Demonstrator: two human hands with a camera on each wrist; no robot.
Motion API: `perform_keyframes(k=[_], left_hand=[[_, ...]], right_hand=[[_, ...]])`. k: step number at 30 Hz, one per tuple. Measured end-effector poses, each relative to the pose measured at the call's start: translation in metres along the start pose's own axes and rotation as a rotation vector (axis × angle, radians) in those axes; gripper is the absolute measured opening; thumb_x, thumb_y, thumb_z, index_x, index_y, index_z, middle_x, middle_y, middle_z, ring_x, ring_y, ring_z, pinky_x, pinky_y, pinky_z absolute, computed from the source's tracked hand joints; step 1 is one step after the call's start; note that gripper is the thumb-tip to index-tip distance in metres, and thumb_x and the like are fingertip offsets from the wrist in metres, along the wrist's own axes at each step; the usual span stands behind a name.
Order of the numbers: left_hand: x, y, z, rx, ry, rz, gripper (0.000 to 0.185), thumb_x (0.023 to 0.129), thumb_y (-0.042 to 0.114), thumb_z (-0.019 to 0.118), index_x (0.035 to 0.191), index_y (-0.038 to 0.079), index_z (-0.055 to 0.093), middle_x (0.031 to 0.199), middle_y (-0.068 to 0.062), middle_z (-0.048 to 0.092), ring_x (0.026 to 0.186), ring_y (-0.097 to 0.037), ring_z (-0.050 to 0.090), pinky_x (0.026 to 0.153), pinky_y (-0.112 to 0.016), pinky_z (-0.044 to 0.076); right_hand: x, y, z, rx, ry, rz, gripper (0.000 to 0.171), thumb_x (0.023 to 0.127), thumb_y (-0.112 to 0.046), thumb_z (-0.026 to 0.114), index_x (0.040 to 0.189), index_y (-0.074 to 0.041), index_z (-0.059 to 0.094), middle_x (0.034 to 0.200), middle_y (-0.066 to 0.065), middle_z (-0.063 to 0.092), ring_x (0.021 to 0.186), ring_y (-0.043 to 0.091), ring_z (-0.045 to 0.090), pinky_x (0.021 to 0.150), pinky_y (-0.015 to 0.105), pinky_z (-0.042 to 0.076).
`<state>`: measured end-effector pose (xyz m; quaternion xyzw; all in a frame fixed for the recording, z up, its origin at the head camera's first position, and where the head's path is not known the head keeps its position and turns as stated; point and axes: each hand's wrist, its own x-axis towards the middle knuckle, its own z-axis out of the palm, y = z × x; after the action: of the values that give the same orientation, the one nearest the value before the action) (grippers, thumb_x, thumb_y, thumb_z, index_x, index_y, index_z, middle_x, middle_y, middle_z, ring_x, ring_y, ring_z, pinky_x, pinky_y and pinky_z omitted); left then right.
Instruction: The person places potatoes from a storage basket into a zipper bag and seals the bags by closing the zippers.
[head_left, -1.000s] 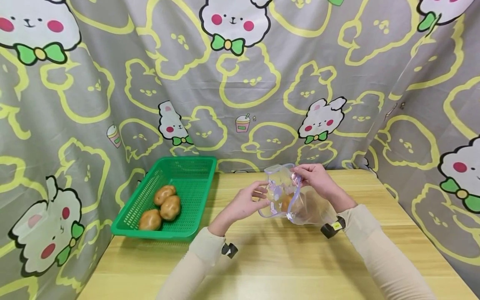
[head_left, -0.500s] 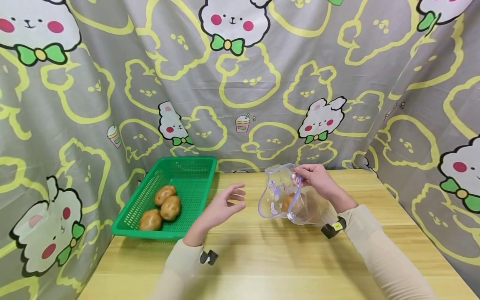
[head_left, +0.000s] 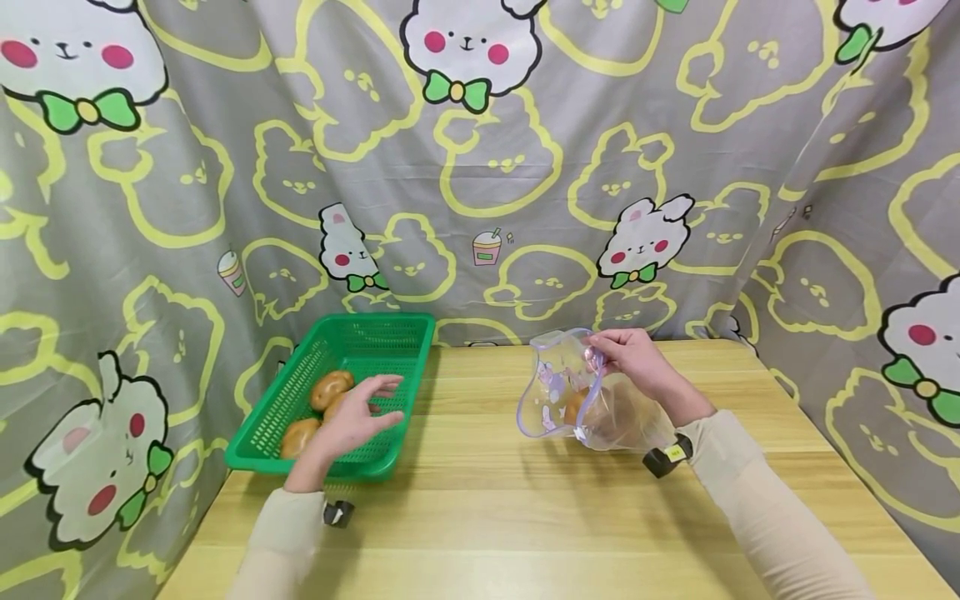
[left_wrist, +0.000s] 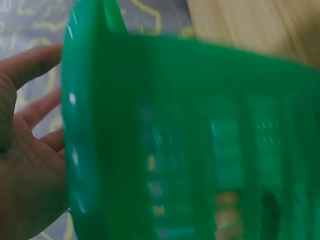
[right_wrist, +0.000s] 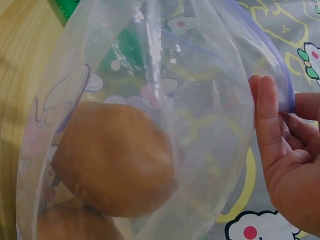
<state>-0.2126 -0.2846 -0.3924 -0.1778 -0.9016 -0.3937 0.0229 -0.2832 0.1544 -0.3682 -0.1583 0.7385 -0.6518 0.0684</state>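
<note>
Left hand: I have my left hand (head_left: 358, 414) over the near end of the green basket (head_left: 390, 333), fingers spread and loose, holding nothing; it hovers just above the potatoes (head_left: 330, 388).
Right hand: my right hand (head_left: 633, 357) pinches the far rim of the clear zip bag (head_left: 555, 392), keeping the mouth open toward the left.
Bag contents: the right wrist view shows two potatoes in the bag (right_wrist: 115, 157), one on top of the other, resting at the bottom.
Basket: it sits at the far left of the tabletop (head_left: 525, 517); three potatoes lie in it, close together, one partly hidden by my hand.
Doing it well: I judge the grip should close round one potato only, from above, fingers clear of the basket wall; the bag mouth should be held wide and steady.
Surface: pale wooden tabletop, smooth, with plank lines.
Room: a grey curtain (head_left: 525, 167) printed with rabbits hangs behind and to both sides.
</note>
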Motion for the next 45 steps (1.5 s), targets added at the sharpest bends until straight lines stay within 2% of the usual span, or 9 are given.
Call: perform_keyframes(k=[4, 8, 13, 18, 22, 31, 36, 39, 45], left_hand=[[-0.005, -0.018, -0.014, 0.055, -0.029, -0.008, 0.057, 0.085, 0.017, 0.072, 0.136, 0.007, 0.047, 0.131, -0.016, 0.05, 0.118, -0.036, 0.047, 0.09, -0.053, 0.042], [-0.009, -0.035, -0.026, 0.1, -0.07, -0.045, 0.058, 0.085, 0.023, 0.072, 0.135, 0.007, 0.048, 0.136, -0.017, 0.045, 0.123, -0.04, 0.041, 0.092, -0.057, 0.04], [-0.009, -0.05, -0.037, 0.164, -0.072, -0.077, 0.057, 0.084, 0.023, 0.073, 0.133, 0.007, 0.05, 0.139, -0.02, 0.041, 0.126, -0.044, 0.036, 0.092, -0.06, 0.037], [-0.008, -0.061, -0.045, 0.229, -0.061, -0.038, 0.054, 0.082, 0.013, 0.073, 0.13, 0.003, 0.052, 0.14, -0.026, 0.039, 0.127, -0.047, 0.033, 0.096, -0.063, 0.031], [-0.007, -0.069, -0.047, 0.255, -0.054, 0.002, 0.05, 0.079, 0.007, 0.074, 0.125, 0.001, 0.056, 0.136, -0.03, 0.04, 0.123, -0.048, 0.035, 0.094, -0.063, 0.032], [-0.004, -0.083, -0.05, 0.323, -0.044, 0.084, 0.047, 0.076, 0.007, 0.078, 0.118, 0.0, 0.058, 0.124, -0.032, 0.048, 0.112, -0.047, 0.045, 0.087, -0.06, 0.039], [-0.003, -0.091, -0.05, 0.311, -0.057, 0.122, 0.045, 0.076, 0.005, 0.078, 0.116, -0.004, 0.058, 0.12, -0.03, 0.051, 0.105, -0.045, 0.05, 0.084, -0.057, 0.041], [-0.002, -0.097, -0.049, 0.292, -0.058, 0.103, 0.046, 0.077, 0.005, 0.077, 0.117, -0.006, 0.057, 0.119, -0.028, 0.053, 0.101, -0.043, 0.052, 0.082, -0.054, 0.043], [0.002, -0.103, -0.047, 0.294, -0.063, 0.038, 0.048, 0.079, 0.007, 0.076, 0.121, -0.005, 0.055, 0.123, -0.029, 0.051, 0.108, -0.046, 0.049, 0.086, -0.058, 0.041]], right_hand=[[0.001, -0.001, 0.0, 0.001, 0.004, -0.009, 0.036, 0.099, -0.012, 0.05, 0.114, 0.019, 0.056, 0.08, 0.015, 0.068, 0.063, 0.009, 0.064, 0.06, 0.024, 0.054], [0.0, -0.001, 0.001, -0.013, 0.006, -0.014, 0.036, 0.099, -0.012, 0.049, 0.114, 0.019, 0.057, 0.075, 0.007, 0.068, 0.062, 0.009, 0.063, 0.059, 0.023, 0.053], [0.0, 0.0, 0.001, -0.021, 0.002, -0.017, 0.037, 0.099, -0.013, 0.049, 0.115, 0.02, 0.056, 0.072, 0.001, 0.067, 0.062, 0.009, 0.063, 0.059, 0.023, 0.053], [-0.001, -0.001, 0.0, -0.026, 0.001, -0.015, 0.038, 0.099, -0.015, 0.05, 0.115, 0.02, 0.056, 0.072, 0.002, 0.067, 0.062, 0.009, 0.063, 0.059, 0.024, 0.053], [-0.001, -0.001, 0.001, -0.03, -0.001, -0.012, 0.039, 0.099, -0.015, 0.05, 0.116, 0.02, 0.055, 0.072, 0.002, 0.067, 0.063, 0.01, 0.064, 0.06, 0.024, 0.053], [-0.003, -0.002, 0.0, -0.032, -0.008, -0.012, 0.041, 0.099, -0.016, 0.05, 0.116, 0.02, 0.054, 0.074, 0.004, 0.068, 0.063, 0.009, 0.063, 0.061, 0.024, 0.054], [-0.004, -0.001, -0.001, -0.031, -0.01, -0.021, 0.04, 0.099, -0.016, 0.051, 0.115, 0.02, 0.056, 0.074, 0.004, 0.068, 0.064, 0.009, 0.064, 0.061, 0.025, 0.054], [-0.003, 0.0, -0.001, -0.023, -0.008, -0.016, 0.04, 0.099, -0.015, 0.05, 0.116, 0.021, 0.054, 0.073, 0.003, 0.067, 0.063, 0.008, 0.064, 0.061, 0.024, 0.054], [-0.002, 0.0, -0.002, -0.01, -0.004, -0.021, 0.039, 0.099, -0.015, 0.051, 0.115, 0.02, 0.055, 0.072, 0.003, 0.067, 0.062, 0.008, 0.063, 0.06, 0.024, 0.054]])
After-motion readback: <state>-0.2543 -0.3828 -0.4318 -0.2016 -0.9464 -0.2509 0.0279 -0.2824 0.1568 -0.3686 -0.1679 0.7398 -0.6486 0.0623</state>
